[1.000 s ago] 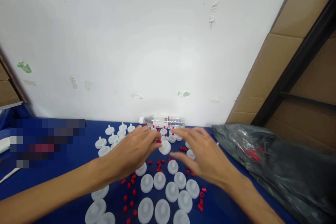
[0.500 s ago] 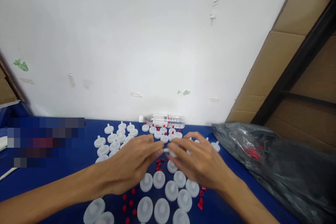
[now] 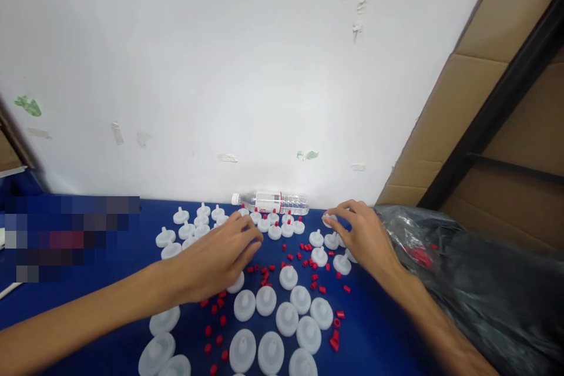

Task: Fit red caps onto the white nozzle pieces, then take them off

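My right hand (image 3: 363, 241) is at the back right of the blue table, its thumb and fingers closed around a white round lid (image 3: 329, 220) with a spout; the fingers partly cover it. Left of centre, my left hand (image 3: 224, 255) hovers over the lids with its fingers curled in; whatever they may hold is hidden. Loose small red caps (image 3: 265, 271) lie between and below the hands. Near my right hand stand several white spouted lids (image 3: 319, 256). At the back, a group of lids (image 3: 274, 231) carries red caps on the spouts.
A clear plastic bottle (image 3: 282, 202) lies against the white wall (image 3: 264, 70). Larger translucent lids (image 3: 271, 352) cover the near part of the blue table (image 3: 365, 335). On the right are a dark plastic bag (image 3: 476, 282), a clear bag with red caps (image 3: 418, 252) and cardboard (image 3: 458, 94).
My hands were together at the centre around a small white piece. They have parted: the right hand has moved back and right with a white lid, the left slightly left.
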